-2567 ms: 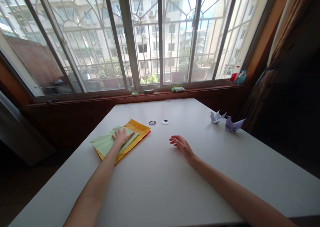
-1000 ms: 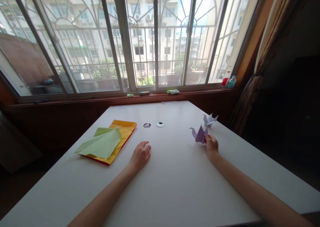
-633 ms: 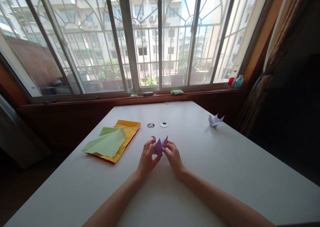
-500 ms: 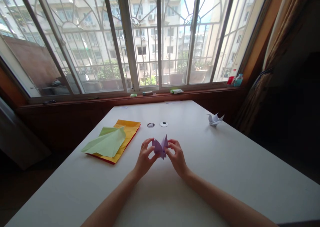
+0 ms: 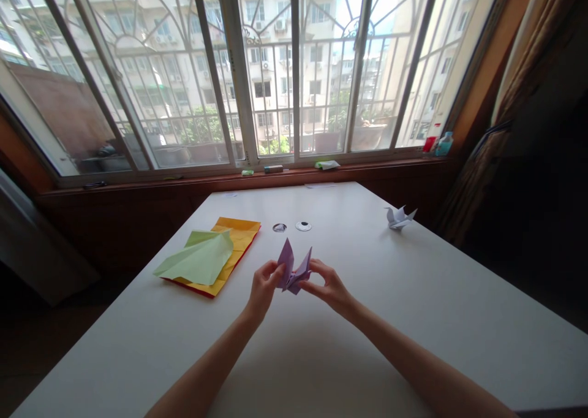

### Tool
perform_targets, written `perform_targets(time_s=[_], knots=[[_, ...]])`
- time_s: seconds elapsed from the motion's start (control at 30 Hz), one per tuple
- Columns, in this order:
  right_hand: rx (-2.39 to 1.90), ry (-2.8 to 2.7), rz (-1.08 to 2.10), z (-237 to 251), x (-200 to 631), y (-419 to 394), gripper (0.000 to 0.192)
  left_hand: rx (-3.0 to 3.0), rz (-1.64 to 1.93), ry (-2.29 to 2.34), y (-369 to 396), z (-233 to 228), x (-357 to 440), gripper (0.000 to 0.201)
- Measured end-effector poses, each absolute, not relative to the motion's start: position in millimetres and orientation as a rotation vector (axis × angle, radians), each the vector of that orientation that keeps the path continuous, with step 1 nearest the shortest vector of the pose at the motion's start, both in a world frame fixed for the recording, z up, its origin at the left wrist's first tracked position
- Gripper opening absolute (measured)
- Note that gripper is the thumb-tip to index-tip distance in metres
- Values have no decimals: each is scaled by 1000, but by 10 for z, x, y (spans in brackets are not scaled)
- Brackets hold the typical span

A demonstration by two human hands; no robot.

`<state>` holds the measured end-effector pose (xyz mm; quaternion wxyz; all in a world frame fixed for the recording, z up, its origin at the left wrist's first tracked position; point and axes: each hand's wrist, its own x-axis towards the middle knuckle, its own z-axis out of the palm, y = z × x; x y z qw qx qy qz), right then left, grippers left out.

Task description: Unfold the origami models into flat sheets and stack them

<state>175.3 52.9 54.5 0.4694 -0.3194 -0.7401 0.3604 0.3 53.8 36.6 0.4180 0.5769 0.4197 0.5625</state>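
Between my hands is a folded purple origami paper (image 5: pixel 285 262) with two pointed flaps standing up and spread apart. My left hand (image 5: pixel 264 286) pinches its left side, the thumb on the near face of the left flap. The right side is held by my right hand (image 5: pixel 331 286), thumb and fingertips closed at the right flap. The paper is held above the white table (image 5: pixel 367 344); its underside is partly hidden. To the far right stands a white origami crane (image 5: pixel 399 218) on the table.
Left of my hands lie a pale green folded sheet (image 5: pixel 202 258) and yellow paper (image 5: pixel 239 228) with red beneath. Two round table holes (image 5: pixel 303 226) are beyond my hands. Along the windowsill (image 5: pixel 184 182) sit small items and a blue bottle (image 5: pixel 444 143). A curtain (image 5: pixel 500 111) hangs at right.
The purple paper's flaps have opened wider, the left one now upright and more visible. My left thumb has shifted onto the left flap. The view has shifted slightly.
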Motion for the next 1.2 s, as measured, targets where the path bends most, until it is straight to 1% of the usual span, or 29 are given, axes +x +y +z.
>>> perform_targets(time_s=[0.13, 0.2, 0.37, 0.53, 0.7, 0.93, 1.2], knots=[[-847, -1577, 1218, 532, 1694, 539, 21, 1388, 1344, 997, 565, 369, -15, 35], [-870, -1491, 1296, 525, 1682, 550, 22, 1393, 1272, 942, 564, 390, -22, 37], [-918, -1340, 1313, 528, 1715, 569, 16, 1462, 1142, 800, 548, 410, -25, 46], [-904, -1264, 1299, 529, 1723, 568, 13, 1483, 1150, 815, 574, 372, -8, 38], [-836, -1214, 1301, 519, 1710, 565, 14, 1459, 1174, 856, 557, 415, 7, 38], [-720, -1205, 1479, 575, 1710, 545, 18, 1452, 1132, 791, 494, 485, 3, 42], [-707, -1191, 1565, 602, 1723, 537, 9, 1478, 1006, 688, 457, 500, -18, 47]])
